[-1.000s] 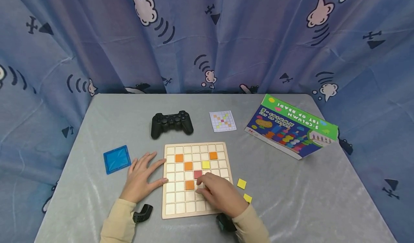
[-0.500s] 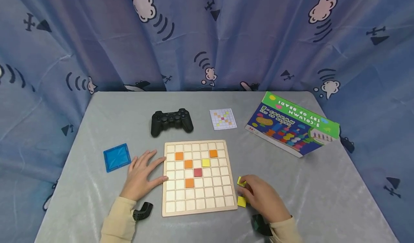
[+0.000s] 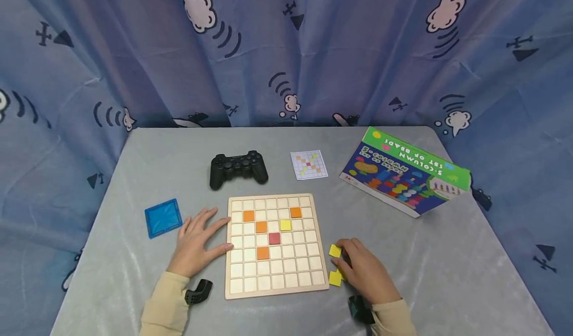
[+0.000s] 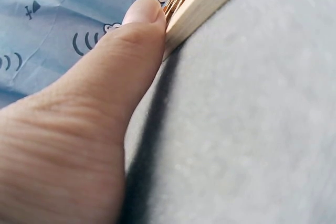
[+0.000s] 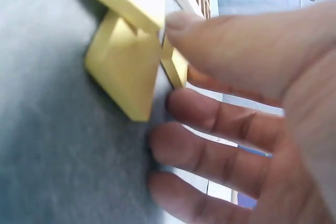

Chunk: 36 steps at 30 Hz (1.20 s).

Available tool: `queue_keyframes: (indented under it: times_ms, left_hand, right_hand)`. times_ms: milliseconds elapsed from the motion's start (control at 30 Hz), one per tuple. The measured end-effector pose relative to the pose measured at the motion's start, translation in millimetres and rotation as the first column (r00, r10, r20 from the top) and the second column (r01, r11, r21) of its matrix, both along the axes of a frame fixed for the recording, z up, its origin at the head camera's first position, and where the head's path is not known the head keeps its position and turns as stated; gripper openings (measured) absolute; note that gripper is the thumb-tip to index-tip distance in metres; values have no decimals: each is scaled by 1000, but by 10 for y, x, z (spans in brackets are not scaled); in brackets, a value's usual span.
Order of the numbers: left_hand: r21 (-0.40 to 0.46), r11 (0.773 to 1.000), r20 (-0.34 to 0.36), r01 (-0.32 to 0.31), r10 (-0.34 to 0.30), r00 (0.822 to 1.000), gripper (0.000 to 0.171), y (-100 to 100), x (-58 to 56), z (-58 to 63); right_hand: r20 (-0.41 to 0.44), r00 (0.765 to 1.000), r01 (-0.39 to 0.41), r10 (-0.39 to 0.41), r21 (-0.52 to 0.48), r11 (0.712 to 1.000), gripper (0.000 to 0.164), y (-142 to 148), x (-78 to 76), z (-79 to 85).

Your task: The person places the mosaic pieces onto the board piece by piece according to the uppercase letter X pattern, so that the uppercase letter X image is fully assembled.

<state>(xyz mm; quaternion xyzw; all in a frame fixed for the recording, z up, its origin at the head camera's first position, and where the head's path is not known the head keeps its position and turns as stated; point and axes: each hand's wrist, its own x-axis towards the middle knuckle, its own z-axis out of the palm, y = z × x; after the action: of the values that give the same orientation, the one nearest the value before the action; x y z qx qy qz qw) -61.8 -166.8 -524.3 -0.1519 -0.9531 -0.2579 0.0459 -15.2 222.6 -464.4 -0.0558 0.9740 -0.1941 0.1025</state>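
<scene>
Touching left edge of wooden grid board (image 3: 276,267), bottom center of frame, with my left hand (image 3: 194,244), fingers spread, nothing gripped. Right hand (image 3: 364,271) lower right of center, thumb and index bent, slightly apart, at yellow tiles (image 3: 334,278). Can't tell if I've got one pinched, tbh. Black gamepad (image 3: 238,169) just above board in frame.

Tabletop play area; cartoon-print curtain (image 3: 250,77), grey table (image 3: 447,276), toy box (image 3: 389,177)

Head view high, facing forward and down across the counter (image 3: 447,266), wrist views close, tilted, board (image 3: 275,252) shared by all
</scene>
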Motion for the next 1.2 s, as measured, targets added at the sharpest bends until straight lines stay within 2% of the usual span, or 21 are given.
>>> queue_keyframes:
  times_ms: [200, 533, 833, 933, 1067, 1200]
  left_hand:
    - [7, 1000, -17, -2, 2, 1000, 67, 3, -4, 3]
    - [1, 1000, -14, -3, 3, 1000, 66, 6, -9, 6]
    - [0, 1000, 11, -8, 8, 1000, 67, 5, -7, 11]
    - [-2, 1000, 16, -9, 9, 1000, 67, 3, -3, 8]
    - [-2, 1000, 17, -9, 9, 1000, 67, 7, -1, 7]
    - [-2, 1000, 17, -11, 11, 1000, 67, 13, 2, 10]
  right_hand:
    - [-45, 999, -12, 12, -6, 1000, 24, -7, -13, -32]
    - [-50, 999, -3, 4, 23, 1000, 24, -41, -27, -21]
    - [-162, 985, -45, 52, 42, 998, 25, -110, -46, 13]
    - [-227, 969, -89, 95, 33, 995, 28, -177, -52, 25]
    - [-342, 923, -183, 173, 6, 983, 27, -282, -61, 9]
    - [-399, 885, -267, 242, -8, 964, 21, -405, -80, -11]
